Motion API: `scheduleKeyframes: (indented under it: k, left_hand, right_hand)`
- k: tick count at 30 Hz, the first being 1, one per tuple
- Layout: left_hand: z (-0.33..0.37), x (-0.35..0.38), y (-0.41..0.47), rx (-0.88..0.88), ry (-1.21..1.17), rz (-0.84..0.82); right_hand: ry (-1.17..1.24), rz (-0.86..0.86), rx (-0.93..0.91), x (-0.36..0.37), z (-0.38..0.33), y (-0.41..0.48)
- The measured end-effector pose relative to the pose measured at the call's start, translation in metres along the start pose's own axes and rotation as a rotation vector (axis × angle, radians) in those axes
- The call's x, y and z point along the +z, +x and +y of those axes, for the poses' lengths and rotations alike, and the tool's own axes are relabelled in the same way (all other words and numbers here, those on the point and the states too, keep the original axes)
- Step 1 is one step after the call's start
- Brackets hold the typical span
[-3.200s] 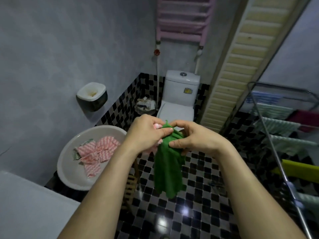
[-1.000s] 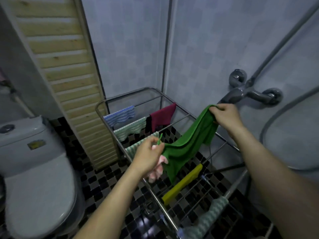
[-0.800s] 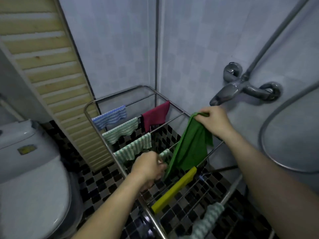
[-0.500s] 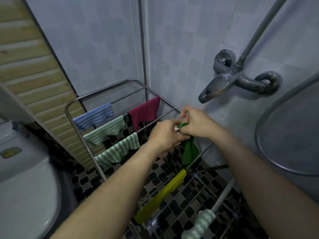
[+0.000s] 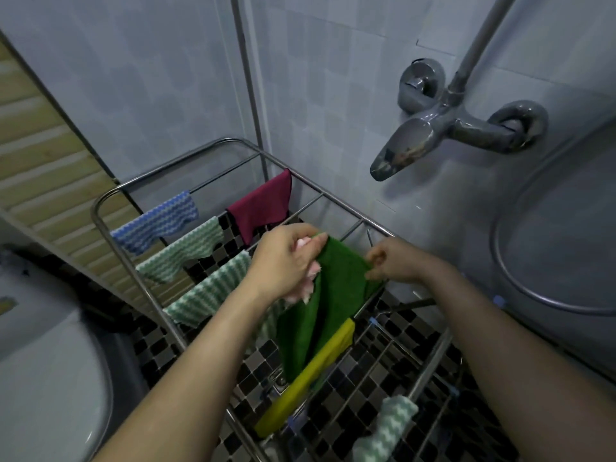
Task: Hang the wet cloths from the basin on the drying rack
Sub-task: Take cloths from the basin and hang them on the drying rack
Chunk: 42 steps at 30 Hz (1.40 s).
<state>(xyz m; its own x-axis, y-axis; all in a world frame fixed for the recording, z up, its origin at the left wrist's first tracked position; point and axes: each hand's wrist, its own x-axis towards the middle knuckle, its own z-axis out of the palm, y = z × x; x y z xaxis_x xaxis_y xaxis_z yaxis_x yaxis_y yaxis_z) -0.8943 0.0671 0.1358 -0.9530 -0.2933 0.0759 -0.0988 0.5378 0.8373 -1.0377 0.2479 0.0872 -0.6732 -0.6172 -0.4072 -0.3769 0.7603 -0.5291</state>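
**Green cloth spread across a rack bar**

The left hand pinches one top corner of the green cloth while clutching a pink cloth in its palm. The right hand pinches the other corner. Half a second ago both hands met at a bunched cloth; now they are apart and the cloth is stretched wide, draping over the rack, just above the yellow cloth.

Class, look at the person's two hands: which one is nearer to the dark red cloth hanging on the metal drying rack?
Left. The left hand grips the green cloth just below the dark red cloth, almost touching its lower edge. The right hand holds the green cloth's other corner, farther right.
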Motion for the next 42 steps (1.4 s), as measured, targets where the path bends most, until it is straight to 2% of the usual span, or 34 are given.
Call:
scheduleKeyframes:
  k: [3, 5, 7, 9, 11, 13, 15, 18, 22, 24, 28, 31, 35, 38, 40, 42]
  left_hand:
    - [-0.008, -0.005, -0.006, 0.006, -0.048, 0.043]
    - [-0.012, -0.007, -0.008, 0.012, -0.035, 0.048]
    - [-0.014, -0.009, -0.012, -0.012, -0.039, 0.032]
    - [-0.015, -0.010, -0.018, -0.053, -0.044, -0.005]
    - [-0.017, -0.010, -0.023, -0.063, -0.021, -0.047]
    - [-0.019, -0.012, -0.026, -0.069, 0.020, -0.092]
    - [-0.022, -0.014, -0.027, -0.100, 0.026, -0.128]
    - [-0.026, -0.017, -0.027, -0.106, 0.103, -0.129]
    - [-0.035, -0.017, -0.026, -0.148, 0.180, -0.210]
    - [-0.041, -0.017, -0.027, -0.143, 0.207, -0.199]
    - [-0.048, -0.017, -0.027, -0.223, -0.064, -0.143]
    - [-0.052, -0.018, -0.021, -0.268, -0.172, -0.115]
    - [-0.058, -0.024, -0.008, -0.347, -0.298, -0.032]
    - [-0.076, -0.034, 0.004, -0.444, -0.357, 0.091]
    - [-0.086, -0.039, 0.010, -0.527, -0.365, 0.156]
    - [-0.088, -0.040, 0.015, -0.579, -0.361, 0.206]
  right_hand:
    - [-0.081, 0.010, 0.052, 0.003, 0.008, 0.002]
    - [-0.067, 0.135, 0.097, 0.004, 0.012, 0.005]
    - [0.061, 0.305, 0.159, 0.004, 0.012, 0.007]
    - [0.316, 0.423, 0.235, 0.003, 0.013, 0.009]
    - [0.491, 0.474, 0.311, 0.004, 0.016, 0.010]
    - [0.509, 0.496, 0.335, 0.003, 0.021, 0.011]
    - [0.551, 0.538, 0.331, 0.000, 0.022, 0.011]
    - [0.788, 0.594, 0.329, -0.001, 0.022, 0.015]
    - [0.967, 0.725, 0.245, 0.001, 0.017, 0.024]
    - [1.021, 0.798, 0.209, -0.003, 0.011, 0.027]
    - [1.173, 0.899, 0.150, -0.013, -0.005, 0.036]
    - [1.286, 0.950, 0.153, -0.017, -0.016, 0.048]
    - [1.292, 1.028, 0.137, -0.018, -0.036, 0.069]
    - [1.249, 1.048, 0.125, -0.016, -0.052, 0.096]
    - [1.125, 1.075, 0.115, -0.011, -0.060, 0.116]
    - [0.941, 0.978, 0.090, -0.004, -0.063, 0.130]
